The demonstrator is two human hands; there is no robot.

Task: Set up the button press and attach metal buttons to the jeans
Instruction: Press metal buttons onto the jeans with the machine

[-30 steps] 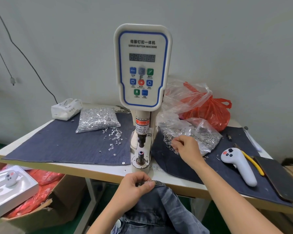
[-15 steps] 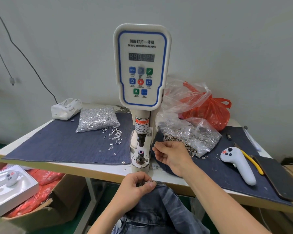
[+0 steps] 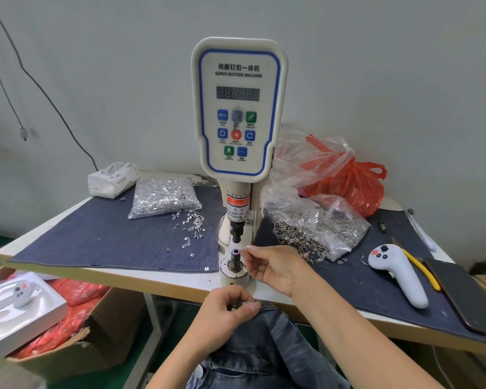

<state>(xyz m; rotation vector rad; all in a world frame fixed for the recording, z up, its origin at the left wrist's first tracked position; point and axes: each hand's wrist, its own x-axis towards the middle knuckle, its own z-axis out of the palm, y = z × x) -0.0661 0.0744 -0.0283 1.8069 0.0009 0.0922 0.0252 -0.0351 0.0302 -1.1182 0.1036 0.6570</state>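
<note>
The white servo button machine (image 3: 239,108) stands at the table's front edge, its lower die post (image 3: 235,258) under the punch. My right hand (image 3: 275,266) pinches a small metal button part (image 3: 247,247) just right of the die post's top. Below the table edge, my left hand (image 3: 225,311) grips the waistband of the blue jeans (image 3: 264,349), with a small metal piece under my thumb. An open bag of button rings (image 3: 317,234) lies right of the machine, and a bag of silver tacks (image 3: 163,196) with loose tacks lies left.
A white handheld controller (image 3: 399,273), yellow pliers (image 3: 421,269) and a dark phone (image 3: 466,296) lie on the denim mat at right. An orange bag (image 3: 357,183) sits behind. A tissue pack (image 3: 112,178) is at back left. A cardboard box (image 3: 76,341) stands below left.
My right hand moved from the bag of button rings leftward to the die post, carrying a small part. My left hand stayed on the jeans waistband.
</note>
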